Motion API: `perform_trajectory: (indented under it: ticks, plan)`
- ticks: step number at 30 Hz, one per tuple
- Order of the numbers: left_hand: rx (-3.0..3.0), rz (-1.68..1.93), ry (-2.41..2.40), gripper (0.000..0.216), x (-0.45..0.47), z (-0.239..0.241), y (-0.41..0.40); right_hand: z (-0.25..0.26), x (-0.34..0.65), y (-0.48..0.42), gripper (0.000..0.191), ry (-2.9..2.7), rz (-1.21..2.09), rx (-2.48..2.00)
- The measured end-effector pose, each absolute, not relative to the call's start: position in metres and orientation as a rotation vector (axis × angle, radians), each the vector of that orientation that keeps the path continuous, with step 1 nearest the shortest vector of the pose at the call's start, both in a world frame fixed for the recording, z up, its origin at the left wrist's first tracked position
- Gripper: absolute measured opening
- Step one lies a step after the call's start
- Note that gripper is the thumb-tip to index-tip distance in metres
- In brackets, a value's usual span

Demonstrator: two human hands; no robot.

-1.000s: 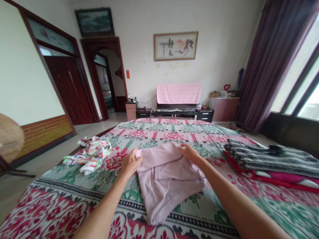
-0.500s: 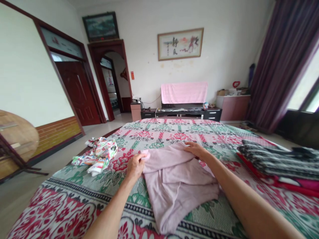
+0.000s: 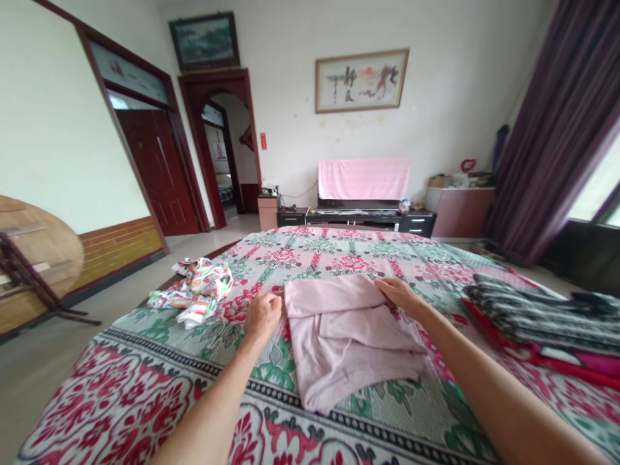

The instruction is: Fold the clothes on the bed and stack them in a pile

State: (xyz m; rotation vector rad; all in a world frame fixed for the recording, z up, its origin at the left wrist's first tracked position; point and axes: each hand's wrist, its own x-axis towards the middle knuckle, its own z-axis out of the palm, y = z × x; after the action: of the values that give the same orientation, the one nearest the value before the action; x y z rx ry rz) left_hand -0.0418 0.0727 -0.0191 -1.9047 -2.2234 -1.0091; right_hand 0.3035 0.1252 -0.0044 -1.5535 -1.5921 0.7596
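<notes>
A pale pink garment [image 3: 339, 336] lies on the flowered bedspread [image 3: 159, 374], its far part folded over into a flat band and its near part wrinkled. Just off the left edge of that band is my left hand [image 3: 264, 316], fingers curled in with no cloth seen in them. At the far right corner of the fold, my right hand [image 3: 400, 296] has its fingers closed on the cloth's edge; the fingertips are partly hidden.
To the left lies a crumpled colourful printed cloth [image 3: 203, 290]. A stack of folded clothes [image 3: 542, 323], grey-black knit over red, sits at the right. Beyond the bed stands a low black cabinet [image 3: 419, 223]; a round wooden tabletop [image 3: 43, 252] leans at far left.
My left hand has let go of the garment and moved slightly off its edge. The folded band now lies flatter and straighter, and the garment's near end has drawn away from me.
</notes>
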Motion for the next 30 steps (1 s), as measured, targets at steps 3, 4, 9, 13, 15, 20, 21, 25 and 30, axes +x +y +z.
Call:
perform_trajectory:
  ticks: [3,4,9,13,15,20,21,25,30]
  plan:
    - [-1.971,-0.9,-2.157,0.035,-0.038,-0.018,0.067,-0.003,0.308,0.114,0.031,-1.601,0.853,-1.554]
    - [-1.993,-0.885,-2.128,0.036,-0.035,-0.018,0.065,-0.002,0.309,0.11,0.03,-1.593,0.873,-1.562]
    - [-2.053,-0.911,-2.027,0.034,-0.028,-0.024,0.065,-0.002,0.309,0.099,0.024,-1.646,0.761,-1.647]
    - [-2.052,-0.923,-2.035,0.03,-0.029,-0.029,0.067,0.0,0.307,0.099,0.02,-1.698,0.694,-1.705]
    - [-2.051,-0.928,-2.04,0.029,-0.03,-0.031,0.068,0.001,0.307,0.099,0.02,-1.696,0.756,-1.688]
    - [-2.06,-0.967,-2.049,0.028,-0.029,-0.03,0.066,0.001,0.306,0.099,0.023,-1.684,0.841,-1.607]
    - [-2.062,-0.97,-2.049,0.028,-0.029,-0.03,0.066,0.0,0.305,0.099,0.021,-1.689,0.788,-1.614]
    - [-2.074,-0.947,-2.05,0.028,-0.029,-0.03,0.067,-0.001,0.3,0.098,0.014,-1.74,0.433,-1.652]
    - [-2.09,-0.925,-2.028,0.028,-0.03,-0.029,0.067,-0.004,0.301,0.095,0.011,-1.955,0.13,-1.614]
